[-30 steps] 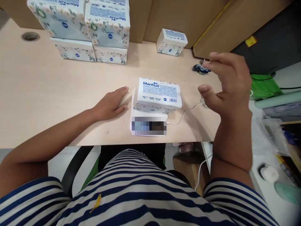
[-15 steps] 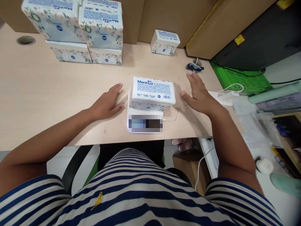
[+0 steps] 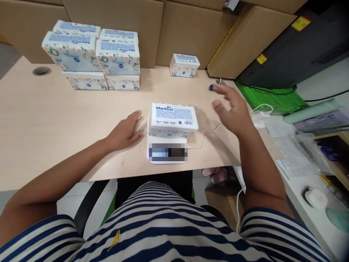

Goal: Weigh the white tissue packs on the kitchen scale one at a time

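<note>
A pack of tissues [image 3: 174,118] printed "Manhua" lies flat on a small white scale [image 3: 167,140], whose display is blurred out. My left hand [image 3: 125,131] rests on the table just left of the scale, fingers apart and holding nothing. To the right of the pack, my right hand [image 3: 231,111] is raised with thumb and fingers spread, also holding nothing. Neither hand touches the pack. A white cable [image 3: 204,141] runs from the scale's right side toward my right hand.
Stacked tissue packs [image 3: 117,54] stand at the back left, and a smaller tissue pack [image 3: 184,66] sits against the cardboard boxes [image 3: 188,32] behind. A round cable hole [image 3: 41,71] is at the far left. On the right are a green board [image 3: 272,96] and a cluttered white shelf [image 3: 297,189].
My right hand has lifted slightly and moved away from the pack, its fingers curling a little. My left hand stays beside the scale. The camera view has tilted up.
</note>
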Tool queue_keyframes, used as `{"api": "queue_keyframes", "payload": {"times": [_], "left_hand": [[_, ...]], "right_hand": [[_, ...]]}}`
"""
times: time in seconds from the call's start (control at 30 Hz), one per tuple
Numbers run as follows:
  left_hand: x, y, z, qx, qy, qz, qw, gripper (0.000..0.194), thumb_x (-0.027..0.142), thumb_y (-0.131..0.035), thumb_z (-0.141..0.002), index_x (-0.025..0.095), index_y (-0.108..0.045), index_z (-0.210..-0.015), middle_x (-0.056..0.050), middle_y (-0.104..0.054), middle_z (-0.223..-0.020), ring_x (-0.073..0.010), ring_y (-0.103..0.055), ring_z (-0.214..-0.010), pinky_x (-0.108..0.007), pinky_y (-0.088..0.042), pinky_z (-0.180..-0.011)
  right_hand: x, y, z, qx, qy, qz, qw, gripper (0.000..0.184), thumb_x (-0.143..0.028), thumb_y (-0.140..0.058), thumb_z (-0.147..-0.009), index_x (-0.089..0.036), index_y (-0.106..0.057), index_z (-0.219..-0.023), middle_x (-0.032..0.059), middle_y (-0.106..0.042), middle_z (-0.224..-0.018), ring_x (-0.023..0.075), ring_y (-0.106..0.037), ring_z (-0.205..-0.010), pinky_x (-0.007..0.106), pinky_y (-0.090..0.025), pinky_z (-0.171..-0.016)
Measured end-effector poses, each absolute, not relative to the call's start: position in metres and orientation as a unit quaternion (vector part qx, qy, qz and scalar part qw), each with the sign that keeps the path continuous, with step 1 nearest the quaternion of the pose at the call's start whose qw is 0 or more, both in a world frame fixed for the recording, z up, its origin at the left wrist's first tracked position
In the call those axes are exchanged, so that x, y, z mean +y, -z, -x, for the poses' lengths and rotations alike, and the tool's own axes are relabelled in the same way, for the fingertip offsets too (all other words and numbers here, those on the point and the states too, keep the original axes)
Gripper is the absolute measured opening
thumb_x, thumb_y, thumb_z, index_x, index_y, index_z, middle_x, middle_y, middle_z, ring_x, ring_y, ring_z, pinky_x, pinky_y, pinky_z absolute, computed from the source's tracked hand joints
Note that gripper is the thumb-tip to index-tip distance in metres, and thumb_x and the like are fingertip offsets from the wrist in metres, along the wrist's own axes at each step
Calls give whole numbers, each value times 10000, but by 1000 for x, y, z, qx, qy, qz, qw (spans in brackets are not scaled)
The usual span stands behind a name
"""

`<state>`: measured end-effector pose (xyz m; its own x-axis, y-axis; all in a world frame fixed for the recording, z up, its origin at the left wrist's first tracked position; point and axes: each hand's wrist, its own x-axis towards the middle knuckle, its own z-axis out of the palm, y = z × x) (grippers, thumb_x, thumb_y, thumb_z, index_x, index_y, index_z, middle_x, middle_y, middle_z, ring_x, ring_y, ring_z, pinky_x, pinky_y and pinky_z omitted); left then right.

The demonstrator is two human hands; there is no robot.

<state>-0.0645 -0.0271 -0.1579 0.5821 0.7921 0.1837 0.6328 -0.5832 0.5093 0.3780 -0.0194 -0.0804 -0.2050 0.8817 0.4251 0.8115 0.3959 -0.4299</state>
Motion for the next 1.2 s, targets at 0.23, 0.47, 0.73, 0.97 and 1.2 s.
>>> {"api": "queue_keyframes", "payload": {"times": [0.23, 0.47, 0.73, 0.97, 1.2], "left_hand": [[-29, 160, 71, 426, -189, -867, 178, 808, 499, -579, -1102, 147, -296, -1772, -283, -432, -1826, -464, -490, -1684, -692, -496, -1344], [-29, 164, 68, 444, -174, -862, 171, 760, 482, -577, -1124, 177, -323, -1772, -254, -440, -1833, -438, -453, -1719, -690, -457, -1380], [-34, 166, 70, 457, -189, -851, 174, 745, 414, -609, -1120, 190, -340, -1778, -246, -466, -1820, -421, -475, -1711, -672, -465, -1385], [-38, 171, 78, 450, -209, -847, 191, 685, 283, -567, -1112, 189, -369, -1761, -224, -483, -1814, -382, -483, -1712, -637, -469, -1402], [-42, 164, 76, 452, -194, -843, 216, 711, 191, -568, -1068, 197, -394, -1758, -211, -464, -1829, -376, -456, -1730, -647, -461, -1407]], "right_hand": [[3, 42, -289, -912, -190, 363, -9, 1319, -732, -935, -755, -271, -330, -1833, 211, -464, -1834, 512, -429, -1696, 792, -309, -1398], [117, 8, -288, -884, -157, 437, -59, 1342, -425, -1013, -606, -310, -388, -1789, 166, -604, -1724, 470, -597, -1563, 652, -516, -1299], [272, -10, -324, -752, -84, 652, 37, 1374, -309, -986, -622, -207, -287, -1800, 242, -464, -1796, 450, -475, -1666, 583, -443, -1386], [300, 18, -323, -731, -34, 679, 56, 1141, -362, -964, -765, -227, -393, -1744, 238, -470, -1762, 383, -451, -1682, 523, -469, -1346], [296, 23, -322, -714, 55, 698, 3, 584, -363, -800, -1024, -222, -637, -1567, 182, -607, -1673, 377, -541, -1601, 658, -450, -1338]]}}
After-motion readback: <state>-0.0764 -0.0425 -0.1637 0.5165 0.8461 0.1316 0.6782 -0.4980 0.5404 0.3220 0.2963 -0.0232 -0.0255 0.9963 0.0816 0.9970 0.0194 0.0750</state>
